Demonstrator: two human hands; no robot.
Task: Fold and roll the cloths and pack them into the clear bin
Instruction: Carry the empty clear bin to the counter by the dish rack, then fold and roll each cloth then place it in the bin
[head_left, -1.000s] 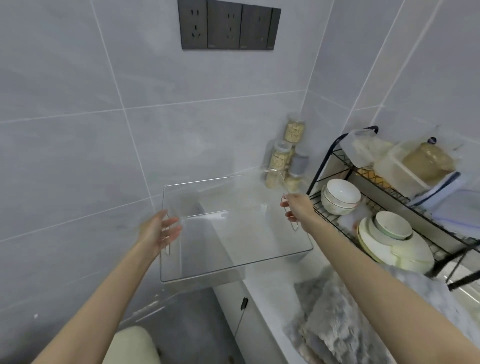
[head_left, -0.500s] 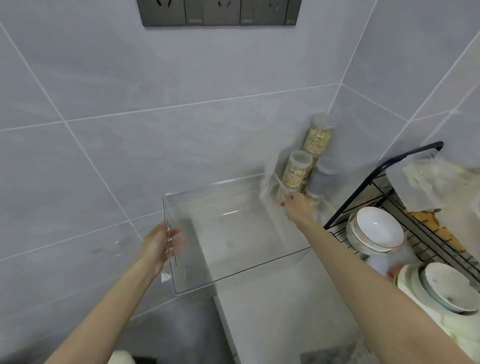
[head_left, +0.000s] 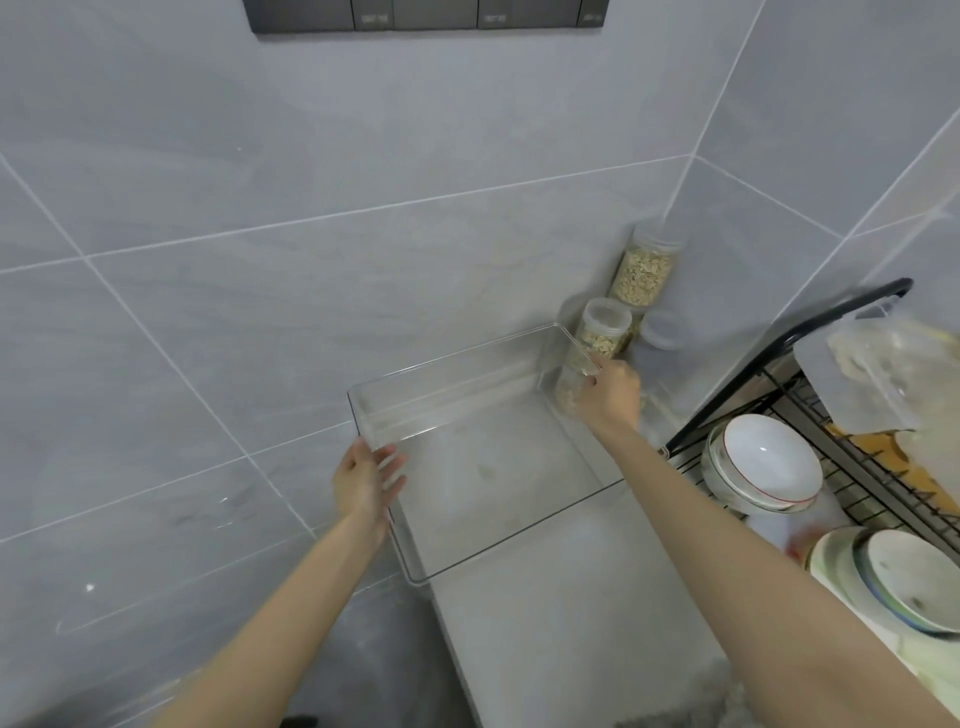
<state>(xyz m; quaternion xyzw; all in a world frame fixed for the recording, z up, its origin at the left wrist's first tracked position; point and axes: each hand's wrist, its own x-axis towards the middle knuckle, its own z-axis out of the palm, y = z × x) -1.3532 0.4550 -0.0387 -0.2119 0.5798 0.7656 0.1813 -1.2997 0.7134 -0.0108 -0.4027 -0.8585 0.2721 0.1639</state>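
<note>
The clear bin is empty and sits at the far left end of the grey counter, close to the tiled wall. My left hand holds its near left rim, fingers curled over the edge. My right hand grips the far right rim beside the jars. A scrap of fluffy grey cloth shows at the bottom edge; the rest of the cloths are out of view.
Clear jars of grain stand stacked in the corner behind the bin. A black wire dish rack with white bowls and plates fills the right side. The counter drops off at its left edge.
The bin has come down from mid-air and moved toward the wall onto the counter, both hands still holding it. The view has tilted so the cloth pile has left the frame.
</note>
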